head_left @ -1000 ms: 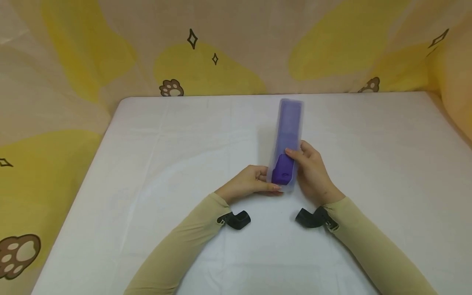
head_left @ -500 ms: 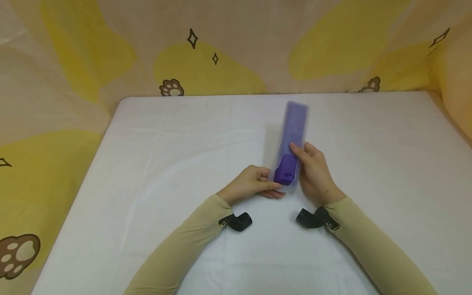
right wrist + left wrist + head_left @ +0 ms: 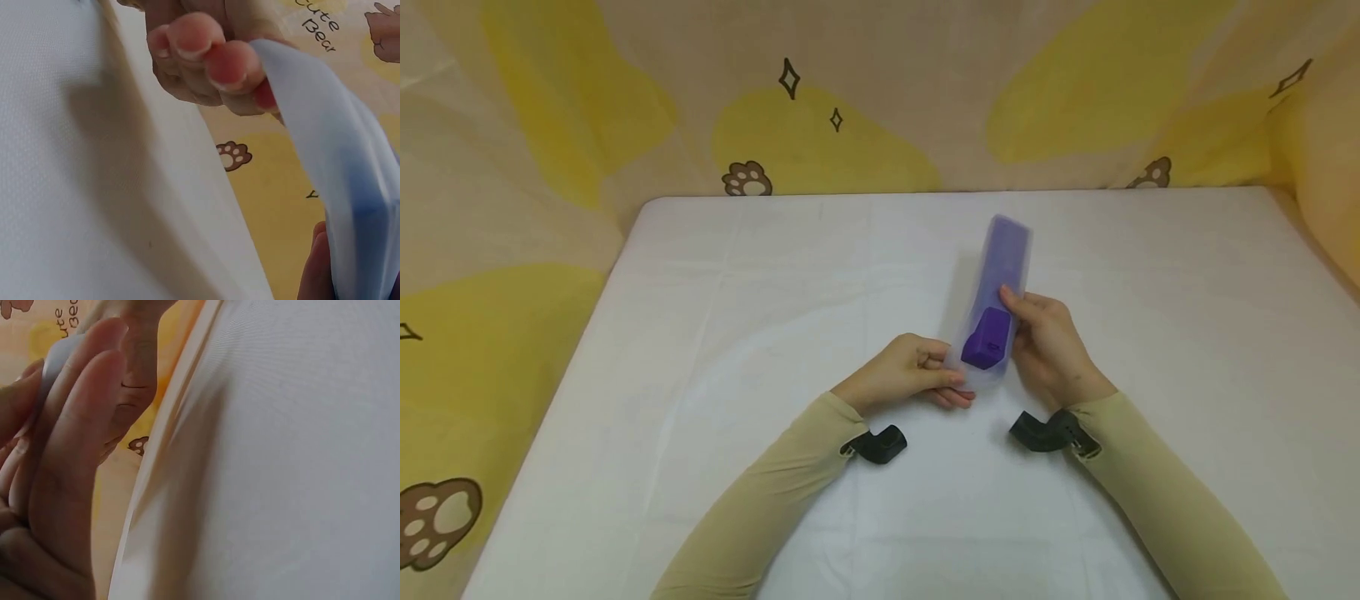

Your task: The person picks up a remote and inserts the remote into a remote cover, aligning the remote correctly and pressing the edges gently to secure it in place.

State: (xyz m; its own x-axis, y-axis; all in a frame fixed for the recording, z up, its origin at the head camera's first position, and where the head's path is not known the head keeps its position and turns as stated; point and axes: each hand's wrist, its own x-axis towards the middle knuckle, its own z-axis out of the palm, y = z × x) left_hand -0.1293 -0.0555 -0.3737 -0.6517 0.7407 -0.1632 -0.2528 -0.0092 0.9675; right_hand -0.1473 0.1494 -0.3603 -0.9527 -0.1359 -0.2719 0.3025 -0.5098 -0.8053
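A long, narrow, translucent purple case (image 3: 1006, 254) is held up over the table, its far end leaning right. A dark purple block (image 3: 987, 338) shows in its nearer half. My right hand (image 3: 1056, 346) grips the case's right side, thumb on the upper face and fingers behind. My left hand (image 3: 906, 372) pinches the near left corner between thumb and fingers. In the right wrist view, the pale case wall (image 3: 312, 119) curves between both hands. In the left wrist view, only a small piece of the case (image 3: 56, 362) shows behind the fingers.
A white-covered table (image 3: 760, 283) lies under both hands, and their shadows fall on it. Behind stands a patterned yellow and beige cloth (image 3: 880, 100). A black wrist mount (image 3: 883, 444) sits on the left sleeve, another black mount (image 3: 1045, 432) on the right.
The case's far end has swung right and come slightly nearer. The right hand has shifted a little right with it; the left hand keeps its pinch on the near corner.
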